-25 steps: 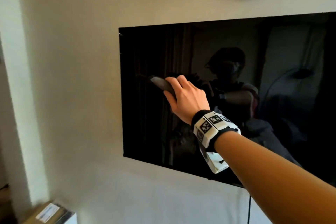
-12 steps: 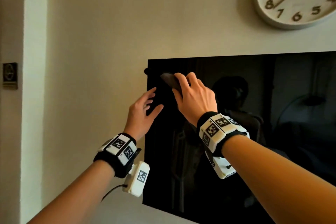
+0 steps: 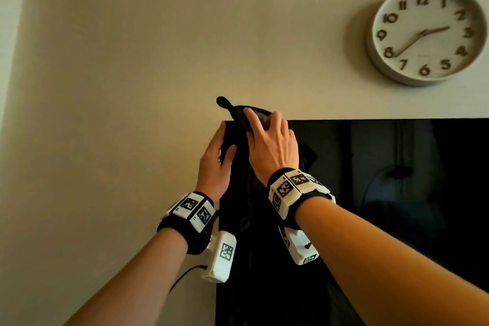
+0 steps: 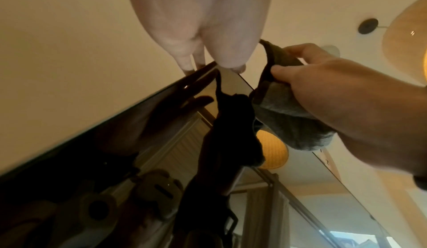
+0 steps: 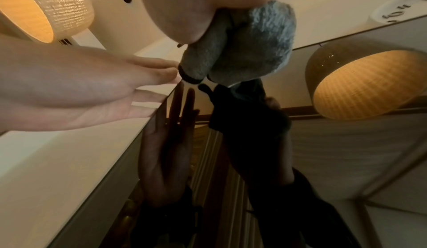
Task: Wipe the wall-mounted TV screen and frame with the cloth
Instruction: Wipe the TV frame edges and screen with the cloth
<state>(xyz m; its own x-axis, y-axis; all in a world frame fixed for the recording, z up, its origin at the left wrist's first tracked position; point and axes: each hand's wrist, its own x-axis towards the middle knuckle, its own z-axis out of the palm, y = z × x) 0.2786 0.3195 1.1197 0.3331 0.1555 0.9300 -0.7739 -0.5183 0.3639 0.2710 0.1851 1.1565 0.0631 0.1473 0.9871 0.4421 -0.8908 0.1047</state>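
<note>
i've got my right hand [image 3: 274,147] at the top left corner of the tv [image 3: 383,193], fingers curled around the grey cloth [image 3: 252,114], which sits over the tv's upper edge with a small loop poking up against the wall [image 3: 132,61]. my left hand [image 3: 214,167] is just beside it, fingers straight, flat against the tv's left edge, gripping nothing. a round clock [image 3: 426,34] hangs above the tv, well off to the right.

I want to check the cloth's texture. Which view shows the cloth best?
The right wrist view: the grey cloth fills the frame, fuzzy pile visible. The left wrist view shows it bunched under the right hand; the head view only its dark edge.
</note>
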